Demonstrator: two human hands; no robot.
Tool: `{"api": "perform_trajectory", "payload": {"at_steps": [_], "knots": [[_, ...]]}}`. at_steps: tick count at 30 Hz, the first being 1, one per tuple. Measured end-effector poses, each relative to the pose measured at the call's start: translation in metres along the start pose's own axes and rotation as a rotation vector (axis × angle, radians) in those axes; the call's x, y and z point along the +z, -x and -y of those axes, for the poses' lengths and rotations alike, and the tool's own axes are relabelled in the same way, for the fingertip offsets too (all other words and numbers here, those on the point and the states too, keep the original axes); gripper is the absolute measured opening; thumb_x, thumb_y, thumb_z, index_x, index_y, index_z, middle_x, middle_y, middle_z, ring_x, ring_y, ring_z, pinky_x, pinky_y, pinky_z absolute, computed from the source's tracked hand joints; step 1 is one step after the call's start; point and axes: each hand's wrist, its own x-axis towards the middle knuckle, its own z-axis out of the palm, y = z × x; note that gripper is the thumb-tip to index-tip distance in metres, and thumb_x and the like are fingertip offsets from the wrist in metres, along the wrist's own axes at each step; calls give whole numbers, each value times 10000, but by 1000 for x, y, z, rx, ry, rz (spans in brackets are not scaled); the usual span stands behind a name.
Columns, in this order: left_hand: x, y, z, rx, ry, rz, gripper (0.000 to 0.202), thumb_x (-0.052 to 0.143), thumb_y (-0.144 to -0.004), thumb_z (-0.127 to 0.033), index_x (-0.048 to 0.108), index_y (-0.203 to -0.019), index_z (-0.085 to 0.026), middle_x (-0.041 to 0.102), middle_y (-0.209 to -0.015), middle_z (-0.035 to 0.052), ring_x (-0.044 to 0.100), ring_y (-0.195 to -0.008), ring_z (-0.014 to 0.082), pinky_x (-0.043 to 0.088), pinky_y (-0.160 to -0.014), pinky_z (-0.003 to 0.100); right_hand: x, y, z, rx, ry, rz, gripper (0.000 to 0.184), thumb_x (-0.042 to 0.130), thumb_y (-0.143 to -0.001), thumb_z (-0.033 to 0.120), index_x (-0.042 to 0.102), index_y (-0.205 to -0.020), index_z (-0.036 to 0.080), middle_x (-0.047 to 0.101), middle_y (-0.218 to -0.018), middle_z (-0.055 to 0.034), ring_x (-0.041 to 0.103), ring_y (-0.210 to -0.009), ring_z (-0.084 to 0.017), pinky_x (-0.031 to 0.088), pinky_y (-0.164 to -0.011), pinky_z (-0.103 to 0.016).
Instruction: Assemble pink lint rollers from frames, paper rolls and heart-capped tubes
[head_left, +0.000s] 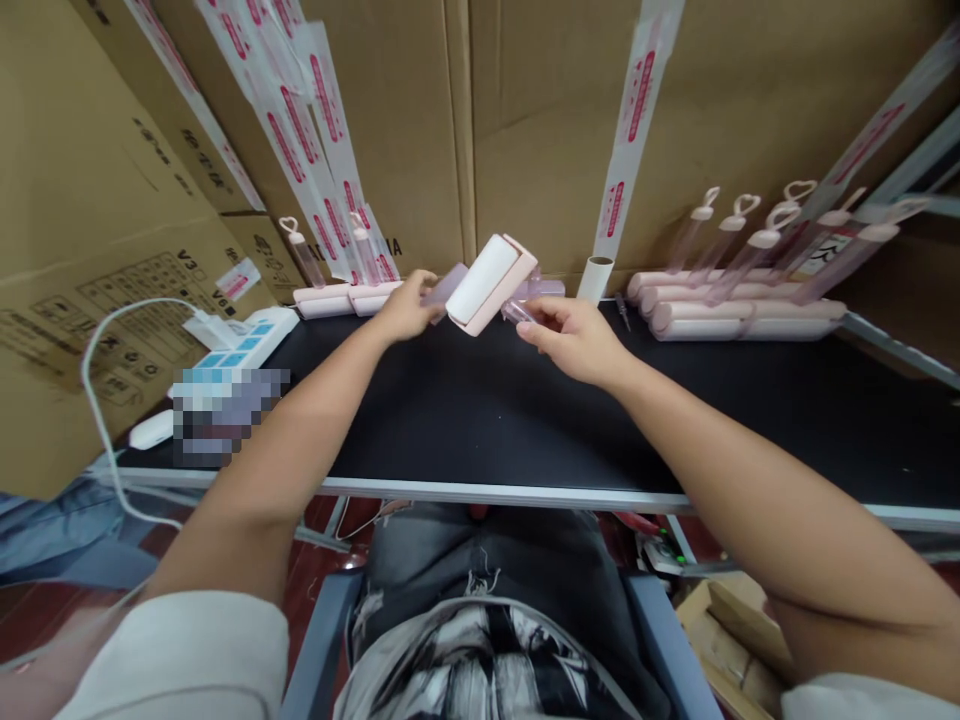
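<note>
My right hand (577,335) is closed around the clear pinkish handle (517,311) of a lint roller (484,287). Its white roll and pale pink cover tilt up above the black table. On the other side, my left hand (409,305) has its fingers curled on a translucent lilac plastic piece (448,285), partly hidden by the hand. That piece lies against or just behind the roller's left end; I cannot tell which. Behind my right hand shows another translucent pink part (551,287). An upright white cardboard tube (595,279) stands just beyond that hand.
Several lint rollers with heart-loop handles (742,305) lie stacked at the right; more (326,301) lie at the back left. A white power strip (259,345) with a plugged-in cable sits at the left. Large cardboard boxes (540,130) wall the black table (480,430) at the back.
</note>
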Motion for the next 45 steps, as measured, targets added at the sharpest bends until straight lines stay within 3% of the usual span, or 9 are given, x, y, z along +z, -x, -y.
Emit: {"api": "perform_trajectory", "payload": {"at_steps": [3,6,16,20,23,27,34,39,45], "knots": [[-21,16,-1,-15,395,1,787,865,-777,-544,525,-1401,-205,724,-1306,139,719,-1102,255,594,-930,387,4,0,-2,-29,68,48,239,647,-883,416,647,-787,196,587,-741,1,504,-690,-158,370,-675,-326],[-26,27,-10,68,555,98,860,950,-712,-599,557,-1371,-211,724,-1342,137,727,-1150,257,594,-939,356,9,1,-2,-33,86,53,263,627,-865,434,634,-756,195,547,-701,14,468,-660,-147,346,-665,-328],[-5,28,-21,225,478,220,886,998,-691,-569,617,-1403,-204,725,-1389,161,705,-1279,314,556,-1117,467,13,2,-5,22,135,47,271,625,-864,452,667,-796,192,548,-694,20,457,-661,-146,330,-659,-329],[6,30,-28,279,425,306,880,948,-736,-621,631,-1443,-203,714,-1450,173,697,-1319,349,551,-1132,509,13,2,-6,34,147,74,302,640,-860,412,532,-659,214,488,-632,27,425,-622,-130,314,-627,-320],[7,37,-43,317,250,243,954,841,-824,-679,541,-1601,-212,600,-1617,198,607,-1456,400,484,-1211,571,17,2,-4,157,63,75,290,680,-874,373,556,-667,213,504,-598,26,463,-575,-127,343,-574,-295],[9,59,-81,468,-320,-72,903,819,-874,-518,499,-1654,-194,531,-1665,217,471,-1532,456,351,-1256,643,22,2,6,417,-296,57,158,769,-858,323,673,-841,199,603,-629,12,495,-475,-114,392,-437,-255],[41,77,-111,660,-743,16,371,550,-1024,-171,720,-1353,-198,806,-1265,142,652,-1219,355,408,-1009,562,21,6,18,495,-790,126,330,837,-765,263,650,-1031,208,793,-816,-51,690,-566,-171,573,-466,-262],[32,58,-95,512,-547,14,186,652,-985,-229,769,-1123,-187,802,-986,97,712,-1009,293,451,-986,509,17,6,19,452,-891,152,439,808,-897,561,644,-1108,212,809,-860,-64,729,-627,-177,624,-553,-286],[-36,26,-24,12,-139,-68,427,856,-737,-185,746,-1148,-165,730,-976,50,690,-885,223,551,-853,382,14,5,14,425,-745,35,648,902,-822,600,522,-1238,280,801,-851,2,718,-623,-171,607,-550,-286]]}}
